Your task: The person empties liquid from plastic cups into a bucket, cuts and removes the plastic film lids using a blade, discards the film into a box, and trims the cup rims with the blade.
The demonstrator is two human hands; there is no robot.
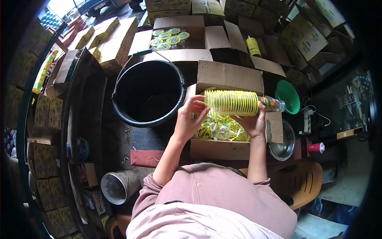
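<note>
In the head view, the long stack of clear plastic cups with yellow rims [231, 102] lies lengthwise left to right, its right end slightly nearer the person, above the open cardboard box of crumpled yellow-and-clear wrappers [221, 153]. From its right end a clear cylinder with multicoloured print [272, 104] points toward the green plastic bowl [287, 96]; it seems to be part of the same stack, though the join is hard to make out. The box's raised far flap stands just beyond the stack; the large black bucket [149, 93] borders the left hand [191, 116] on the left, and open space lies above the wrappers. The left hand's thumb and fingers are parted around the left end, at the rim. The right hand [254, 124] supports the right end from the near side, digits spread against it.
</note>
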